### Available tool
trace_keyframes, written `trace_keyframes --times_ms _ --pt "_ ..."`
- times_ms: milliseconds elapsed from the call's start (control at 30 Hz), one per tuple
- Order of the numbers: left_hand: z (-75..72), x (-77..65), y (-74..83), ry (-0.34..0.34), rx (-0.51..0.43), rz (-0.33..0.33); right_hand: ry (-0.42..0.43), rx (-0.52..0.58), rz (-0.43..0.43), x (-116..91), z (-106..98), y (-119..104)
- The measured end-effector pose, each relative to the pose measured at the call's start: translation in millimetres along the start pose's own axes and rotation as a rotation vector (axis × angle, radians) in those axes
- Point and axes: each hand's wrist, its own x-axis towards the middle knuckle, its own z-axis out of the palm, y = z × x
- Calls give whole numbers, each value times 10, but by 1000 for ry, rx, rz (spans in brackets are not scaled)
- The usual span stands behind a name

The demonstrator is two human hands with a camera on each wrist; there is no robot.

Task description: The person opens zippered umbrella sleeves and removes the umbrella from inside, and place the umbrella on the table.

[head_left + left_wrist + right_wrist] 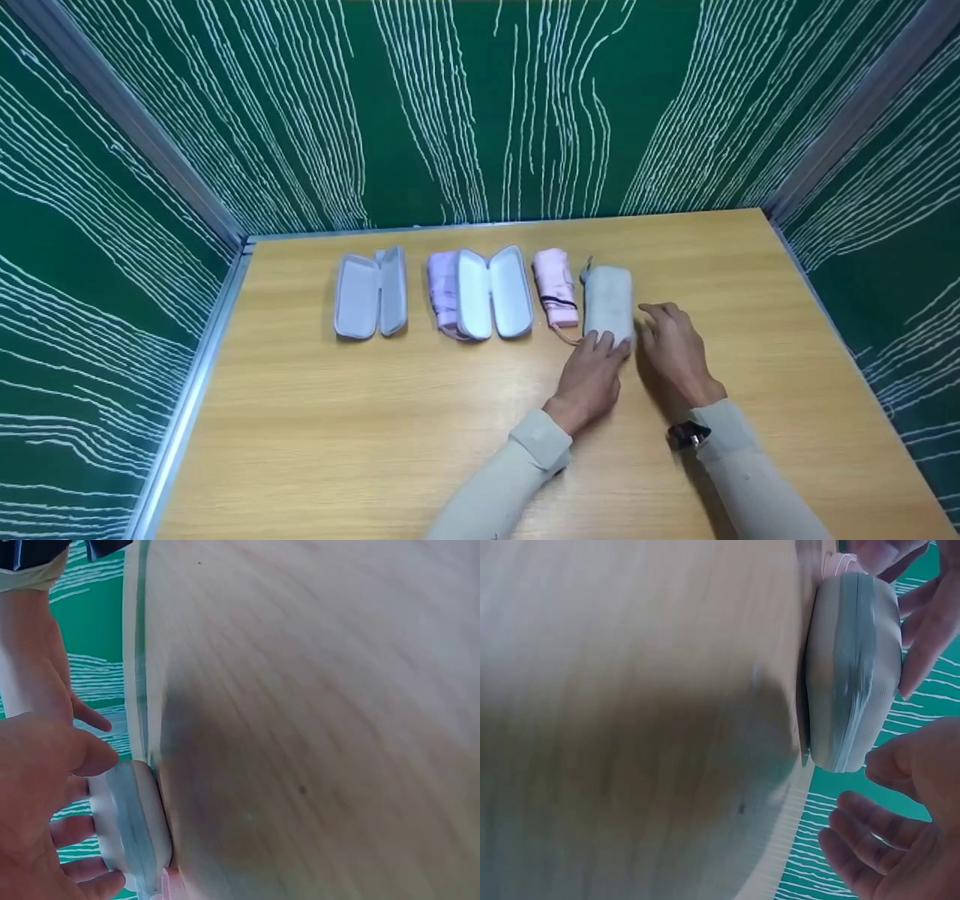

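Observation:
A pale grey zip case (609, 300) lies closed on the table, its zip pull at the far left corner. My left hand (590, 379) holds its near end, the thumb on the right side and the fingers over the top and left. In the left wrist view, the thumb and fingertips of that hand (45, 802) span the case (127, 829). Just right of the case is my right hand (677, 349), fingers loosely bent with nothing in them. In the right wrist view, its thumb comes close to the end of the case (851, 675).
A folded pink umbrella (555, 285) with a dark band and wrist loop lies left of the zip case. Further left are an opened white hard case (512, 292), a folded purple umbrella (442, 281) partly behind it, and an opened grey hard case (358, 296). Green panels (525, 112) enclose the table (375, 427).

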Motion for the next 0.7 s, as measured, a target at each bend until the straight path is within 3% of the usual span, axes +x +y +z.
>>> trace_keyframes --times_ms 333,700 --pt "11 -15 -37 24 -33 -1 -35 -19 -10 142 -22 16" --pt "-61 -67 -54 -12 -62 -17 -79 -51 -45 347 -28 57"
